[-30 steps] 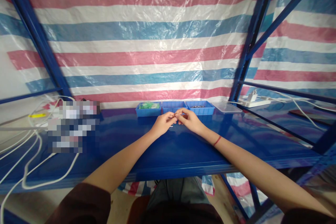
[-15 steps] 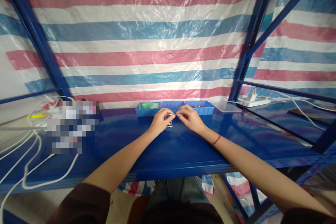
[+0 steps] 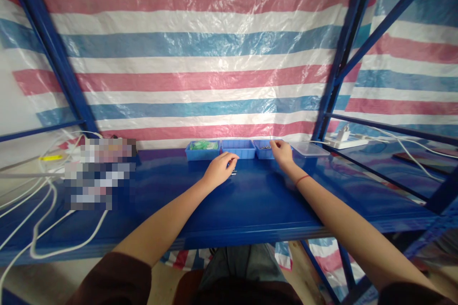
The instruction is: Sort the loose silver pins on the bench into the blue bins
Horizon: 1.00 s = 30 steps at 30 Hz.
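Observation:
Above the blue table (image 3: 257, 200), my left hand (image 3: 219, 170) is closed with curled fingers; what it holds, if anything, is hidden. Just under its fingertips lie a few thin, shiny metal pieces (image 3: 234, 173), partly covered by the hand. My right hand (image 3: 282, 153) is at the right blue bin (image 3: 263, 154), its fingers pinched together over the near side. Small metal parts (image 3: 265, 147) show inside that bin, left of the fingertips. Whether the pinch has a part in it is too small to see.
The middle blue bin (image 3: 238, 153) stands between the right bin and a left blue bin (image 3: 202, 154) with green bagged items (image 3: 203, 145). A clear plastic lid (image 3: 311, 149) lies to the right. White cables (image 3: 53, 200) and a blurred-out pile (image 3: 100, 171) occupy the left; a power strip (image 3: 345, 140) sits far right.
My hands were together with a thin metal piece between them. Since then my right hand has moved right and away to the right bin, while my left hand stays near its place.

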{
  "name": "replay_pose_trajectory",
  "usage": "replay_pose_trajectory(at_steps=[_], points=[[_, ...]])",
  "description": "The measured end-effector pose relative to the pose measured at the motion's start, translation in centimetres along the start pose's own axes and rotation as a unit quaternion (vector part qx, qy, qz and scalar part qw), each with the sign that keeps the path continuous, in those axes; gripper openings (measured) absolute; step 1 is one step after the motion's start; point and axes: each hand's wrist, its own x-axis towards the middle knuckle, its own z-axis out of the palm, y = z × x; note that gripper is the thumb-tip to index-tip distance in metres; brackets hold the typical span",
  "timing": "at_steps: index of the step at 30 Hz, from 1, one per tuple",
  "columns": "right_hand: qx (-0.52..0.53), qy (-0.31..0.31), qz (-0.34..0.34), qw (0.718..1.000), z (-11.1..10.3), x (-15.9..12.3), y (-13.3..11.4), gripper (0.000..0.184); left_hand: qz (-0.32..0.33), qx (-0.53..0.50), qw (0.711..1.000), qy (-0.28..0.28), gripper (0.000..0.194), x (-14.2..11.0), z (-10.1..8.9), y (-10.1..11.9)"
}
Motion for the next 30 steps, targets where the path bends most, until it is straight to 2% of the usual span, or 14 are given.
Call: replay_pose_trajectory(at_steps=[4, 6, 8, 10, 11, 13, 16, 18, 21, 24, 28, 30], points=[[-0.047, -0.002, 0.009, 0.999, -1.1, 0.7, 0.9, 0.026, -0.011, 0.013, 1.0, -0.013, 0.023, -0.1, 0.0, 0.0], [-0.061, -0.033, -0.034, 0.997, -0.8, -0.3, 0.1, 0.026, -0.023, 0.026, 0.999, -0.006, 0.023, -0.1, 0.2, -0.3], [-0.058, -0.117, -0.12, 0.984, -0.1, -2.0, -1.2, 0.025, -0.034, 0.041, 0.999, 0.006, 0.024, -0.1, 0.3, -0.8], [-0.038, -0.244, -0.226, 0.942, 0.8, -4.0, -2.7, 0.024, -0.042, 0.049, 0.998, 0.013, 0.025, -0.1, 0.4, -1.3], [-0.033, -0.277, -0.268, 0.922, 1.3, -4.9, -3.4, 0.028, -0.046, 0.051, 0.998, 0.013, 0.025, -0.1, 0.4, -1.5], [-0.032, -0.322, -0.358, 0.876, 2.0, -6.5, -4.5, 0.038, -0.052, 0.052, 0.997, 0.01, 0.025, 0.0, 0.5, -1.7], [-0.052, -0.346, -0.436, 0.829, 2.4, -7.4, -5.0, 0.036, -0.056, 0.055, 0.997, -0.003, 0.027, 0.0, 0.5, -1.6], [-0.05, -0.349, -0.435, 0.829, 2.5, -7.2, -4.8, 0.028, -0.069, 0.068, 0.995, -0.026, 0.027, -0.1, 0.6, -1.5], [-0.03, -0.346, -0.402, 0.847, 2.4, -6.3, -4.0, 0.016, -0.126, 0.12, 0.982, -0.072, 0.032, -0.6, 0.7, -1.4], [-0.041, -0.338, -0.363, 0.867, 2.5, -5.8, -3.4, 0.012, -0.161, 0.147, 0.97, -0.104, 0.043, -1.0, 1.0, -1.5], [-0.065, -0.322, -0.332, 0.884, 2.5, -5.7, -3.1, 0.01, -0.119, 0.114, 0.975, -0.148, 0.046, -1.1, 1.3, -1.9], [-0.051, -0.312, -0.317, 0.894, 2.3, -5.8, -3.2, 0.009, -0.093, 0.092, 0.98, -0.148, 0.043, -0.9, 1.5, -2.0]])
